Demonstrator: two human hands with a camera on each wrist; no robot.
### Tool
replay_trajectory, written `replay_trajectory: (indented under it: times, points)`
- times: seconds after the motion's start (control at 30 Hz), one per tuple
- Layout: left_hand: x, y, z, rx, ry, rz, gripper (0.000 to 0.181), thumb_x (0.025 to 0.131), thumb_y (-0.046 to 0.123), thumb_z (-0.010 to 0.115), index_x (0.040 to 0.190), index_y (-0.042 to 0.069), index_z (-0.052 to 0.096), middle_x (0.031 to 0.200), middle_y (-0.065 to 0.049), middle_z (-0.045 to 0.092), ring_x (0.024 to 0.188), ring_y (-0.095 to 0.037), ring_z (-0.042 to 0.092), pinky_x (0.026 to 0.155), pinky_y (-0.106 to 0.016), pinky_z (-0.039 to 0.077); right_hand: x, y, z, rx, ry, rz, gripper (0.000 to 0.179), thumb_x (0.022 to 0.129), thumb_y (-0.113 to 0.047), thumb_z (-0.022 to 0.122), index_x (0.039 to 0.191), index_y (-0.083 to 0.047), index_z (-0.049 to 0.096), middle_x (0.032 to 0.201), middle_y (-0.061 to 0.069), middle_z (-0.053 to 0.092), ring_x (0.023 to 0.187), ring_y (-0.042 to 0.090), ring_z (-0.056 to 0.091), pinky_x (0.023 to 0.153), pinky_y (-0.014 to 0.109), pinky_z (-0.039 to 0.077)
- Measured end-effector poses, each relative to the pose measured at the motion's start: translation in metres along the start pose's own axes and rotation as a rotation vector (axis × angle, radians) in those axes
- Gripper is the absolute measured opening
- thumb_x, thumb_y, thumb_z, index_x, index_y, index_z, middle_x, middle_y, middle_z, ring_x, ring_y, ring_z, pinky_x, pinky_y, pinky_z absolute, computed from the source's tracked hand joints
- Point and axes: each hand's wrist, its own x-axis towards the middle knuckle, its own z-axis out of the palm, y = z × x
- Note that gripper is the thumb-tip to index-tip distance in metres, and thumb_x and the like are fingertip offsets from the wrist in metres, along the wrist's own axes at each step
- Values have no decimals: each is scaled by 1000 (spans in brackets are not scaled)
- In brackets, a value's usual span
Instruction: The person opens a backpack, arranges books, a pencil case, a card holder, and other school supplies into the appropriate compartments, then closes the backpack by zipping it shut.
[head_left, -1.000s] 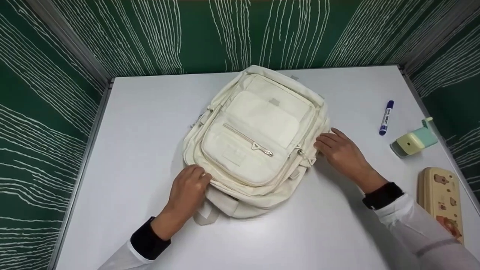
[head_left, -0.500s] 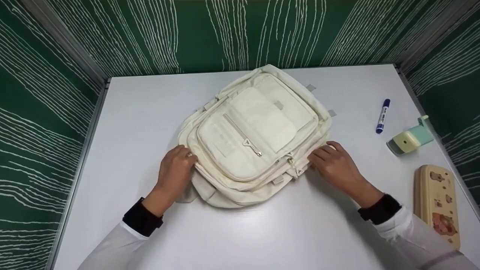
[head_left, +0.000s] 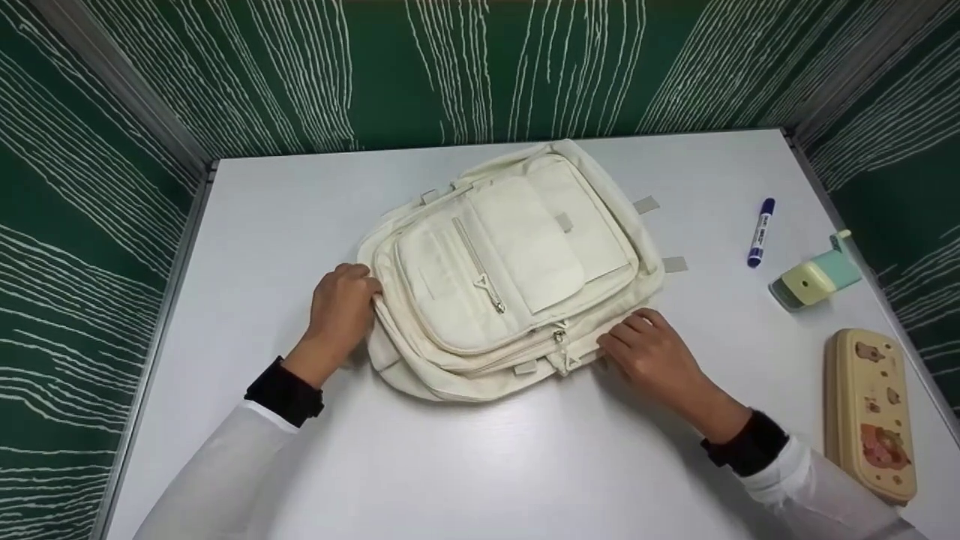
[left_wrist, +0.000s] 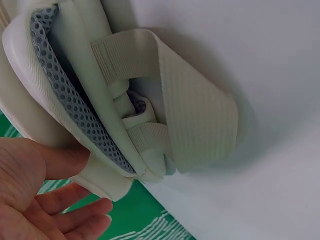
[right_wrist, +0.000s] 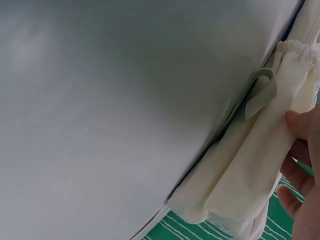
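A cream backpack [head_left: 442, 277] lies front side up and slanted on the white table, its front pocket zip showing. My left hand [head_left: 337, 311] grips its left lower edge. In the left wrist view, the thumb [left_wrist: 65, 162] presses on the bag's edge beside grey mesh padding [left_wrist: 75, 102], and a webbing strap [left_wrist: 200, 115] loops out over the table. My right hand [head_left: 649, 349] holds the bag's right side near the zip pulls [head_left: 562, 349]. The right wrist view has the thumb [right_wrist: 300, 122] on a gathered side pocket [right_wrist: 265, 145], with fingers curled on the far side.
On the right side of the white table [head_left: 480, 480] lie a blue marker [head_left: 760, 234], a green and yellow pencil sharpener [head_left: 814, 279] and a yellow pencil case [head_left: 874, 416]. Two grey tabs stick out by the bag's upper right. Green panels with white lines [head_left: 420, 75] enclose the table.
The backpack has turned clockwise, its top going right and its bottom going left. My left hand has moved left and away from me; the right hand has come nearer and slightly left.
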Motion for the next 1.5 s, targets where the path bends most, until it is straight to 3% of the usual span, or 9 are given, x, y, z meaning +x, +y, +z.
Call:
replay_trajectory:
  times: [0.27,0.5,0.7,0.83,1.0,1.13,1.23,1.3,1.5]
  points:
    - [22,-14,7,-29,-27,-33,15,87,-9,73,88,4,82,92,-13,71,86,-37,66,77,-51,55,1,-24,3,39,4,15,6,87,0,69,89,-4,74,80,5,64,76,27,61,76,44,50]
    - [45,-23,10,-36,-52,-38,17,90,-8,71,89,4,83,90,-11,71,83,-37,65,75,-49,55,5,-41,8,99,-3,72,24,71,9,81,89,-6,75,82,3,65,78,24,60,71,39,45]
    - [62,-28,10,-60,-78,-68,16,93,-4,70,94,4,83,92,-12,73,87,-38,67,78,-48,55,10,-47,12,133,-9,80,11,86,2,71,91,-6,76,84,3,66,79,24,60,70,38,43]
    - [68,-22,8,-11,-98,-60,14,96,-2,67,96,-1,81,93,-15,72,88,-38,65,78,-48,55,14,-48,13,149,-6,81,9,92,-3,67,91,-6,76,84,3,67,77,24,60,70,38,43]
    - [54,5,7,45,-27,-46,22,96,-5,64,116,-9,72,119,-27,68,109,-43,64,91,-51,54,18,-49,12,142,18,81,12,81,0,80,87,-7,74,82,2,66,74,22,59,67,37,43]
    - [33,46,15,-7,132,28,29,97,-1,61,125,-9,68,134,-30,62,123,-45,59,103,-54,50,16,-48,10,132,23,85,11,81,-1,82,86,-8,74,81,1,65,73,22,59,67,36,42]
    - [15,81,22,-59,217,131,29,102,10,60,125,-6,68,134,-28,63,123,-43,60,106,-53,48,15,-48,9,129,18,89,11,81,-1,81,87,-8,75,81,1,66,74,22,59,67,36,42]
    - [3,103,27,-80,230,221,34,105,20,59,128,-3,67,137,-27,62,126,-43,59,110,-53,46,15,-48,9,133,18,93,11,81,-1,80,87,-8,75,82,1,66,75,22,59,68,36,42]
    - [-30,151,45,-3,160,500,53,102,41,64,143,7,62,151,-23,53,142,-43,48,121,-51,32,15,-49,10,137,14,91,5,88,-5,72,90,-7,77,84,2,68,77,22,61,68,36,42]
